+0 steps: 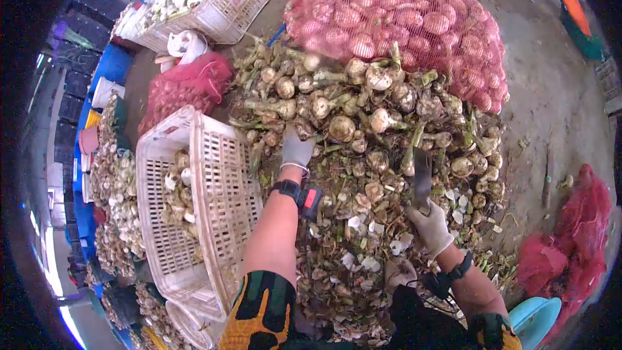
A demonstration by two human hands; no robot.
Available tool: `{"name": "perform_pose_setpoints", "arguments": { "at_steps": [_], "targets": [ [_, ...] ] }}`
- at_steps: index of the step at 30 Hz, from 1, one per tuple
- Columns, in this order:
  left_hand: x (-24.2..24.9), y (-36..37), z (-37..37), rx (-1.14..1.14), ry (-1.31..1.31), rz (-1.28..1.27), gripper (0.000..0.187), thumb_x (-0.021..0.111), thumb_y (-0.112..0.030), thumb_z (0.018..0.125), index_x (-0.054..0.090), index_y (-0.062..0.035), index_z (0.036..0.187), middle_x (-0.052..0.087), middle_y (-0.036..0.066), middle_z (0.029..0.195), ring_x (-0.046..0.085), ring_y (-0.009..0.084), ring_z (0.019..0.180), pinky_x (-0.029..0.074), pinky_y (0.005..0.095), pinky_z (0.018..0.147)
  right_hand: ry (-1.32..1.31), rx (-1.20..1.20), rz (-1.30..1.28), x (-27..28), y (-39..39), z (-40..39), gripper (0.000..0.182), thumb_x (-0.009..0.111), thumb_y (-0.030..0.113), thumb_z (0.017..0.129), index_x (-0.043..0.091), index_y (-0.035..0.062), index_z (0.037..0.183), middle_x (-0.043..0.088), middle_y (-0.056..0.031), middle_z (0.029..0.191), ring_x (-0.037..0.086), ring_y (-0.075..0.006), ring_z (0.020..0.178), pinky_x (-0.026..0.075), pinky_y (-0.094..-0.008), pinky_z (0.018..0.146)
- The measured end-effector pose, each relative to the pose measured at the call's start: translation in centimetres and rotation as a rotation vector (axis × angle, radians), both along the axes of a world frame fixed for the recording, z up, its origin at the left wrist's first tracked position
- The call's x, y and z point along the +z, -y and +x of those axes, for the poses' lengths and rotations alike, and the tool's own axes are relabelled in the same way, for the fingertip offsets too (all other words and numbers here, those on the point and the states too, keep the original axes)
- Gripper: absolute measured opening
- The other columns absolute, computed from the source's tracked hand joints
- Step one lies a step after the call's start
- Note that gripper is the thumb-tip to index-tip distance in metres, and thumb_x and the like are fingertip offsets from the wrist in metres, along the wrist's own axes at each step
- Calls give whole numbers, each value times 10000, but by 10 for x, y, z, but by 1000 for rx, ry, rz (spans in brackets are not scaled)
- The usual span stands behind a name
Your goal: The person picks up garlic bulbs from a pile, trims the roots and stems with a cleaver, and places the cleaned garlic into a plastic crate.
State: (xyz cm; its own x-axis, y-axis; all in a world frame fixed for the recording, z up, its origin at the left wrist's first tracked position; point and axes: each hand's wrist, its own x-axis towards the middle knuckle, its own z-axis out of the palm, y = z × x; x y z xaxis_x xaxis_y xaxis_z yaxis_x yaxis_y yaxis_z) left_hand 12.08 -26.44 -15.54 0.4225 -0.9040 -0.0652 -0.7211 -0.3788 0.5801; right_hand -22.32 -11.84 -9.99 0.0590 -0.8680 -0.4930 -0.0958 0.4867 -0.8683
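Note:
A large heap of garlic bulbs [342, 128] with roots and stalks lies in front of me on the ground. My left hand [298, 150], in a pale glove, reaches into its near left edge, fingertips among the bulbs and hidden by the back of the hand. My right hand [431, 227], also gloved, is closed around the handle of a knife. The knife's broad dark blade [422, 174] points away from me, over the right part of the heap. Loose skins and cut stalks [353, 246] cover the ground between my hands.
A white plastic crate [201, 181] with some garlic bulbs stands tilted to my left. Behind the heap lies a full red mesh sack [402, 26]. Another filled crate [220, 10] is at the back left. Empty red netting [570, 240] and a turquoise plastic object [534, 321] lie right.

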Motion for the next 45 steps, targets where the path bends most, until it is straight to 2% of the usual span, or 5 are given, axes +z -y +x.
{"name": "perform_pose_setpoints", "arguments": {
  "at_steps": [9, 14, 18, 23, 45],
  "targets": [
    [77, -85, -70, -283, -960, -276, 310, 715, -169, 683, 626, -29, 945, 651, 87, 881, 623, 190, 825, 497, 318, 768, 164, -18, 68, 12, 24, 34, 236, 642, 162, 879, 615, -1, 1048, 650, -3, 880, 558, -88, 754, 473, -260, 695],
    [84, -179, -121, -358, -296, -246, 699, 795, -289, 669, 484, -12, 1229, 564, 203, 1152, 581, 351, 1016, 489, 377, 844, 366, -25, 136, 21, 10, 61, 329, 596, 255, 911, 608, -1, 1117, 632, -15, 922, 544, -87, 803, 465, -274, 724],
    [99, -197, -126, -145, -1295, -78, 682, 815, -148, 676, 463, 17, 1237, 595, 129, 1120, 595, 225, 1009, 495, 365, 856, 211, 211, -23, 33, -9, 48, 353, 634, 253, 881, 606, -15, 1108, 652, -9, 903, 551, -100, 770, 467, -271, 696],
    [62, -228, -105, -318, -1118, -59, 665, 748, -5, 713, 415, 14, 1288, 587, 82, 1127, 576, 161, 1014, 495, 321, 872, -491, 630, -709, 76, -42, 20, 284, 706, 211, 750, 586, 41, 943, 617, -150, 808, 605, -359, 732, 491, -425, 650],
    [179, -268, -135, -301, -653, -43, 537, 870, -278, 589, 585, -59, 988, 667, 114, 877, 666, 253, 838, 525, 366, 704, -626, 731, -411, 56, -47, 32, 326, 642, 329, 806, 598, 50, 968, 619, -176, 793, 626, -357, 769, 500, -430, 653]
  ]
}}
